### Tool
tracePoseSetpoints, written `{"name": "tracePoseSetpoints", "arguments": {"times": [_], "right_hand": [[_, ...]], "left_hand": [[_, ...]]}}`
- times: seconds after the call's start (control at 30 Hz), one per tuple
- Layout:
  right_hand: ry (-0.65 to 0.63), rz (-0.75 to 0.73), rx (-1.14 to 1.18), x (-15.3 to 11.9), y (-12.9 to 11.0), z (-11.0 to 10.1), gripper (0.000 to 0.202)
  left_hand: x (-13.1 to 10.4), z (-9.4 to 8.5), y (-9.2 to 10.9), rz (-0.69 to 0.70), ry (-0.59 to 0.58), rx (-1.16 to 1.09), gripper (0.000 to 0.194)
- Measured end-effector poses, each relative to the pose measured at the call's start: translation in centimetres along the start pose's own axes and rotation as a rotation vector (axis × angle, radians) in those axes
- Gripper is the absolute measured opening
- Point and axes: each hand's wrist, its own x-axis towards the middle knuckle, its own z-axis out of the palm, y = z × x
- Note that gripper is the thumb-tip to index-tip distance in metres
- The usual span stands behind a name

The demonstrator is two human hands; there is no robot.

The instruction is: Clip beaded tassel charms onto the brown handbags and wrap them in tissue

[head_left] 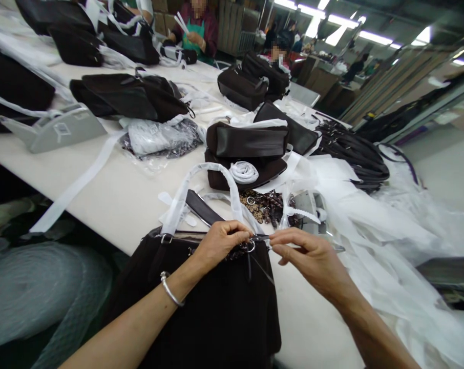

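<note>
The dark handbag (224,312) is at the edge of the table (112,205); its interior is hidden, its lower part cut off. Left hand (218,241): thumb and forefinger clamped on a small dark strap (260,237) above the handbag. Right hand (303,248): fingertips at the strap's end; grip cannot be told. The clear plastic bag (155,163) contains indistinct white and dark items.

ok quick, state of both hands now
Left hand: closed, pinching a thin dark strip.
Right hand: at the strip's other end; grip cannot be told.
</note>
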Motion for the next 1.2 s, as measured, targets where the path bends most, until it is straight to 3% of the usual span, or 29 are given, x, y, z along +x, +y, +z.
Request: {"name": "tracePoseSetpoints", "arguments": {"times": [0.17, 0.33, 0.5, 0.67, 0.77, 0.97, 1.2], "right_hand": [[-0.063, 0.079, -0.197, -0.4, -0.2, 0.0, 0.017], [-0.148, 0.074, -0.26, -1.3, -0.7, 1.3, 0.044], [-0.134, -0.036, -0.228, -1.3, -0.7, 3.0, 0.023], [-0.239, 0.1, 0.0, -1.5, -1.1, 2.8, 0.014], [-0.173, 0.091, 0.143, -1.5, -1.4, 2.6, 0.013], [0.03, -0.096, 0.191, -0.8, -0.8, 2.6, 0.012], [0.133, 0.197, 0.772, 0.7, 0.3, 5.3, 0.038]], "left_hand": [[-0.2, 0.0, 0.0, -0.021, 0.002, 0.0, 0.021], [-0.2, 0.0, 0.5, -0.01, -0.012, 0.006, 0.023], [-0.2, -0.1, 0.4, 0.002, -0.008, -0.006, 0.02], [-0.2, -0.1, 0.0, -0.007, 0.002, -0.046, 0.019], [-0.1, 0.0, -0.3, -0.028, 0.008, -0.081, 0.017], [0.2, 0.2, -0.5, -0.07, 0.047, -0.18, 0.014], [0.0, 0.1, 0.1, -0.013, 0.07, -0.095, 0.015]]}}
